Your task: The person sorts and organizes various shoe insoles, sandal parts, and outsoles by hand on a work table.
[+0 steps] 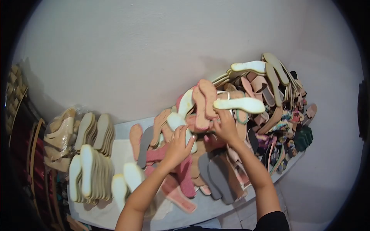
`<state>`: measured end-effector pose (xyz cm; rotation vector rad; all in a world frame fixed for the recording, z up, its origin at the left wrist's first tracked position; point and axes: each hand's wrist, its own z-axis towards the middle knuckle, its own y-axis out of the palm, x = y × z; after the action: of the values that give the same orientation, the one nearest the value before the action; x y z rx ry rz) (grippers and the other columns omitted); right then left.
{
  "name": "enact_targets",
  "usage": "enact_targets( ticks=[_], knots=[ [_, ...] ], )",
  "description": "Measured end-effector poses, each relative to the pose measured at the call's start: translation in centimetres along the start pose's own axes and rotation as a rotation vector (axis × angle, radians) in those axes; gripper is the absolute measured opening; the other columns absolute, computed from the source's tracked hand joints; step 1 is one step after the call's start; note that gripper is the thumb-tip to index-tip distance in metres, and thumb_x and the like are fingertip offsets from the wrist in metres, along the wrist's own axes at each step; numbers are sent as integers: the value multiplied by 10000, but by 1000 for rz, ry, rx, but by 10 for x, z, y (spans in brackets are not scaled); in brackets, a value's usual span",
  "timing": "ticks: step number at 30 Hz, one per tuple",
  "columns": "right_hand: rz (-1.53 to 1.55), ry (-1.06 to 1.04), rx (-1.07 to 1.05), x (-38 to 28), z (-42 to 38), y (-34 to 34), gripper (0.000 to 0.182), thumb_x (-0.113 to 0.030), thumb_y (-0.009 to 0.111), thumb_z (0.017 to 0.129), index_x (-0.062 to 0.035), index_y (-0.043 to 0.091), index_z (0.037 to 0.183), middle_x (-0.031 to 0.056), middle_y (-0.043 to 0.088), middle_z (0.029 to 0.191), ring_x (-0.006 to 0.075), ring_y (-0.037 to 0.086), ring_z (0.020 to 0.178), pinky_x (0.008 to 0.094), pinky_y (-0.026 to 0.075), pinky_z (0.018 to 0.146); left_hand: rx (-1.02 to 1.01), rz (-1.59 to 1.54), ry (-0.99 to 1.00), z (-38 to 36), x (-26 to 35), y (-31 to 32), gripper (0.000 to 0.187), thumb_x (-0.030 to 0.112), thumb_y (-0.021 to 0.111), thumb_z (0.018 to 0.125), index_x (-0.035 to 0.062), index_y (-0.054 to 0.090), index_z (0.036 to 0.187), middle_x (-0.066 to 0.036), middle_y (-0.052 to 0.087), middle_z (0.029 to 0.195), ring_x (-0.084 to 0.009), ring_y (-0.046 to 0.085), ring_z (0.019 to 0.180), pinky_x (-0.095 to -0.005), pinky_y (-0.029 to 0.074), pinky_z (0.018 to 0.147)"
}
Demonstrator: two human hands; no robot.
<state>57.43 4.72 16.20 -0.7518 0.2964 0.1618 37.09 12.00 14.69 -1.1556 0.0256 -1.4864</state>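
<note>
My left hand rests on the heap of soles in the middle of the table, fingers curled round a cream sole that pokes up just above my knuckles; I have hold of it. My right hand sits just right of the left, on the same heap, fingers pinched at the near end of another cream sole, which juts out to the right above the heap. Whether they truly clamp it I cannot tell. Pink soles stand upright between my hands, just behind them. Left of the heap, stacks of cream soles lie in rows. Right of the heap, sandals pile high against the wall.
</note>
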Motion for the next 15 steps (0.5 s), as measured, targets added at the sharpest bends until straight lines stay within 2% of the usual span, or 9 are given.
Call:
enact_targets(
  ticks=[2, 5, 8, 11, 15],
  knots=[
    [-112, -73, -52, 56, 48, -19, 300, -100, 549, 708, -19, 515, 995, 148, 526, 930, 318, 493, 881, 405, 406, 769, -8, 3, 12, 63, 0, 31, 465, 251, 512, 821, -40, 406, 1168, -230, 447, 1134, -381, 437, 1056, -436, 351, 905],
    [-380, -197, -184, 156, 109, -12, 315, -103, 561, 689, -56, 521, 998, 132, 523, 930, 290, 494, 909, 383, 402, 793, 23, 82, 0, 153, -14, 82, 474, 266, 513, 813, -33, 418, 1168, -227, 459, 1134, -372, 439, 1061, -432, 353, 906],
    [-649, -519, -193, 217, 147, 21, 335, -104, 562, 686, -88, 508, 1016, 103, 524, 945, 254, 492, 948, 378, 383, 838, 36, 243, -56, 205, -25, 119, 487, 271, 514, 804, -31, 421, 1174, -227, 447, 1159, -377, 429, 1071, -426, 339, 918],
    [-615, -591, -373, 244, 170, 52, 339, -103, 538, 707, -107, 494, 1043, 83, 525, 977, 229, 483, 991, 373, 369, 863, 54, 368, -85, 228, -43, 147, 538, 316, 509, 791, -31, 418, 1191, -227, 424, 1199, -381, 402, 1106, -442, 308, 944],
    [-576, -531, -533, 256, 186, 73, 231, -125, 524, 739, -111, 506, 969, 60, 567, 943, 214, 532, 933, 354, 399, 800, 42, 543, -93, 224, -56, 168, 593, 385, 502, 779, -9, 415, 1214, -215, 374, 1256, -376, 338, 1168, -453, 273, 971]
  ],
)
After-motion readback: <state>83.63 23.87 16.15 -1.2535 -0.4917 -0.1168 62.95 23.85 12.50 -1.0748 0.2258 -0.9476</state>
